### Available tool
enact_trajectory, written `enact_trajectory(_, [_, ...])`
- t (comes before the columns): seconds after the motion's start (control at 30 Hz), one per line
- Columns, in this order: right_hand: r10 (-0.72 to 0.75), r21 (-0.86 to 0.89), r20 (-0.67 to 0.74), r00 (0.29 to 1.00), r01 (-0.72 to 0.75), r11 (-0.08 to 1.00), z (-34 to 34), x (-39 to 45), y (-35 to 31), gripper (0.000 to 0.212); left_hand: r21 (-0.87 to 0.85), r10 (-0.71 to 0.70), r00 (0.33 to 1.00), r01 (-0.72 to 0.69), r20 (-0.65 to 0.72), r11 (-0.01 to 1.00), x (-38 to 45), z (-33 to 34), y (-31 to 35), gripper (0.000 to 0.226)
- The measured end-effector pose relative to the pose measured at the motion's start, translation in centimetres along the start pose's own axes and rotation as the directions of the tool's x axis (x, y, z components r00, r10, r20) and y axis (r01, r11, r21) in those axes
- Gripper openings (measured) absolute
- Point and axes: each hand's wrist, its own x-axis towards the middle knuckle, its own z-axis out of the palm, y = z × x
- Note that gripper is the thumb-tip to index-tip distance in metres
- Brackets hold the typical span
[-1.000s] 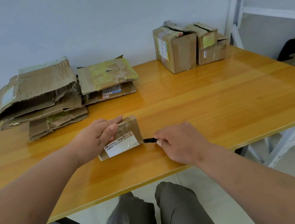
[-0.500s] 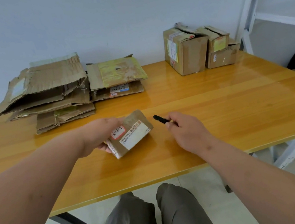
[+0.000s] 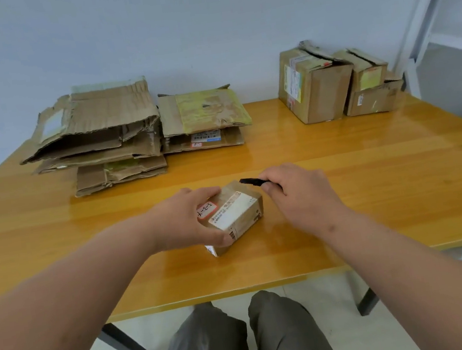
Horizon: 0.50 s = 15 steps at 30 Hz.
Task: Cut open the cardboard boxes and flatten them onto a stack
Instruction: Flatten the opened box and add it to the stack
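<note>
Now: L hand [image 3: 184, 223] grips small taped box [image 3: 234, 216] on table [image 3: 373, 184], long axis running near-left to far-right. R hand [image 3: 297, 192] pinches black cutter [image 3: 254, 181], tip at box's far end; R is nearer that end, so cut likely starts there.

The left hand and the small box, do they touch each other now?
Touching. The head view shows the left hand gripping the small box, its fingers over the top and thumb against the near side.

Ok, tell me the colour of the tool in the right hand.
Black: the cutter, seen in the head view.
</note>
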Motion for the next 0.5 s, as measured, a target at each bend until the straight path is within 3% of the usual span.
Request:
enact_trajectory(0.13, [-0.153, -0.140, 0.025, 0.988, 0.155, 0.978, -0.7, 0.8, -1.5, 0.030, -0.229, 0.063, 0.996, -0.077, -0.066, 0.970, -0.3, 0.5, -0.9, 0.104])
enact_trajectory(0.27, [-0.280, -0.284, 0.089, 0.956, 0.293, 0.913, -0.7, 1.2, -2.8, 0.033, -0.391, 0.057, 0.989, -0.105, -0.134, 0.915, -0.8, 1.7, -2.4, 0.077])
enact_trajectory(0.33, [-0.314, -0.291, 0.121, 0.942, 0.336, 0.896, -0.5, 1.5, -3.4, 0.034, -0.471, 0.055, 0.986, -0.124, -0.157, 0.874, -0.9, 2.2, -2.8, 0.075])
enact_trajectory(0.5, [-0.362, -0.332, 0.216, 0.907, 0.417, 0.846, 0.0, 2.1, -5.1, 0.032, -0.491, 0.062, 0.984, -0.137, -0.167, 0.860, -0.6, 2.3, -3.0, 0.070])
